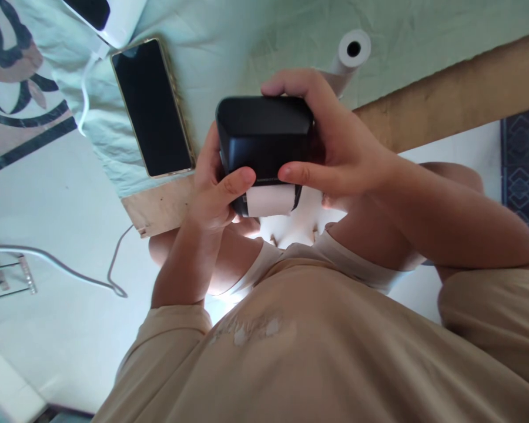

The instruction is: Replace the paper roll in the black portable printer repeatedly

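Head view: both hands [291,170] clasp black printer [264,138], thumbs forward.

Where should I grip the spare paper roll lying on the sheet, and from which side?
Grip the paper roll across its round body, coming from above. It lies on its side on the sheet, hollow core end facing the camera, so the curved sides are free. Its near part is hidden behind the right hand, which with the left hand holds the printer; take the far end.
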The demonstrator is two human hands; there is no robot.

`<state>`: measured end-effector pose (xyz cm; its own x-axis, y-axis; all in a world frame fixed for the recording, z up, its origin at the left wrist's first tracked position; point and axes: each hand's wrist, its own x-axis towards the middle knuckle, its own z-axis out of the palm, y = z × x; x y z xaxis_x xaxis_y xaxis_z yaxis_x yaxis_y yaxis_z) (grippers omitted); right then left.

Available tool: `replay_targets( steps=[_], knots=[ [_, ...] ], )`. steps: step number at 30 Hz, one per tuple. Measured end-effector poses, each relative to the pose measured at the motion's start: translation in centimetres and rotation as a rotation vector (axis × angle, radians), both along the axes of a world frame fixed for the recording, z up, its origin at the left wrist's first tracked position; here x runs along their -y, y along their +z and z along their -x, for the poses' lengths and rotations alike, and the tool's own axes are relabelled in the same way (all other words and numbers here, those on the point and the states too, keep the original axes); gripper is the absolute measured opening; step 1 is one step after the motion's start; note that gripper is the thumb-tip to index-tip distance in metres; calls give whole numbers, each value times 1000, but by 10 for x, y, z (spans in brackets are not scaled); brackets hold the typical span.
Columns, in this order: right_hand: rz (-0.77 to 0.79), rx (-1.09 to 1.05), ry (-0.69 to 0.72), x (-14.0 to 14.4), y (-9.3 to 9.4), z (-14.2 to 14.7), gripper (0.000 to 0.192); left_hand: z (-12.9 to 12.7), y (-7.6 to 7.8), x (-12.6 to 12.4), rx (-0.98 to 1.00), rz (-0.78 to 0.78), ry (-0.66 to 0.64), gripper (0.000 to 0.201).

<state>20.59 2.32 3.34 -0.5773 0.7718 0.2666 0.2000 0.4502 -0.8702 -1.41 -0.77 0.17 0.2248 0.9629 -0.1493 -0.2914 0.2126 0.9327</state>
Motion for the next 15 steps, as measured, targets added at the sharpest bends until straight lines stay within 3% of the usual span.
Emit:
replay_targets(
  steps=[6, 12, 15],
  knots=[
    [120, -3, -16, 4, 3, 2, 69, 1, -6, -8, 104, -2, -1, 73],
    [340, -187, -18, 4, -4, 1, 78, 3, 13, -10, 118, 183, -15, 53],
    [421, -211, -32, 5, -6, 3, 85, -1, 19, -9, 92, 255, 31, 53]
  ],
)
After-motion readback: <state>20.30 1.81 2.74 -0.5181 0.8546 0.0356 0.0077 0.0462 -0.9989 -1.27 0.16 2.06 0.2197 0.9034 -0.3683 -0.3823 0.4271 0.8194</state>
